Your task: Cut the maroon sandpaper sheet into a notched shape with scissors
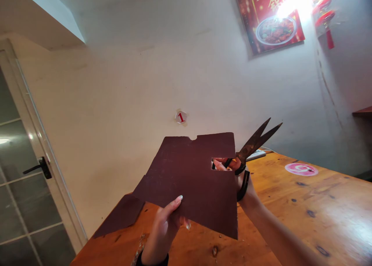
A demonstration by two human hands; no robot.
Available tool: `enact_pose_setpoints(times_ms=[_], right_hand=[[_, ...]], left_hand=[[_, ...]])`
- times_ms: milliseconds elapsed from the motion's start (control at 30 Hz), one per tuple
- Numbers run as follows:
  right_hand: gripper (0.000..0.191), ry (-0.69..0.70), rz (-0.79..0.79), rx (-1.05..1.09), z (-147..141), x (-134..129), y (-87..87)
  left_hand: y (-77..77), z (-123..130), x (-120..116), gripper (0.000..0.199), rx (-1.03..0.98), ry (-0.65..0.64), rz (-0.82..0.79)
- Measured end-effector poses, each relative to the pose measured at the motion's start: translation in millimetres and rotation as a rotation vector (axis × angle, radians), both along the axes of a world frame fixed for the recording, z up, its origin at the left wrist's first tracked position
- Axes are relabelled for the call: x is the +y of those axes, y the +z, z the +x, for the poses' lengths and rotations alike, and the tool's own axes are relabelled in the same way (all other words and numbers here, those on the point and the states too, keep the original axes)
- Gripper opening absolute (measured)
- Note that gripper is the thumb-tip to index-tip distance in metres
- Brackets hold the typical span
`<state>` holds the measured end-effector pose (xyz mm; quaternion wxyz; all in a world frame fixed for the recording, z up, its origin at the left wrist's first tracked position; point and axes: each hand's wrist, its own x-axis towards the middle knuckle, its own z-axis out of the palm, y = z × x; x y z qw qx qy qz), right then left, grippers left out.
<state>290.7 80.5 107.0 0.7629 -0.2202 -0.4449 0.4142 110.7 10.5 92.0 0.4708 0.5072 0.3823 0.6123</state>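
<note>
A notched maroon sheet (192, 173) tilts beside dark, spread scissors (244, 152).

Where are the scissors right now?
In the head view, right of centre: the scissors are in the right hand, by the right edge of the dark sheet, open and pointing up and to the right.

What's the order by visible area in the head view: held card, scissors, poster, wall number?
1. Held card
2. Poster, cut off by the top edge
3. Scissors
4. Wall number
Apparent size only; nearness enlarges card and scissors.
</note>
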Motion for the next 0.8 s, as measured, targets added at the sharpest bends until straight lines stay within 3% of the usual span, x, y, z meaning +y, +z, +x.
enact_pose_setpoints(times_ms=[267,367,500,667,733,800], right_hand=[[0.035,-0.117,0.052,-0.042,3,8,-1.6],[0.031,-0.183,0.064,-0.059,5,10,-0.2],[0.033,-0.175,0.079,-0.056,11,18,-1.4],[0.038,-0.076,0.06,-0.092,18,23,-1.7],[0.039,-0.058,0.067,-0.095,19,22,-0.5],[0.038,-0.041,0.071,-0.137,20,20,0.7]], left_hand=[[6.4,-3,6,0.031,-0.135,0.157,0.006],[11.0,-11,10,0.026,-0.226,0.252,-0.074],[-4.1,-17,25,0.017,-0.275,0.361,-0.221],[-41.4,-12,44,0.024,-0.016,0.243,-0.404],[-45.6,-12,45,0.032,0.112,0.17,-0.447],[-41.0,-16,42,0.042,0.388,0.136,-0.509]])
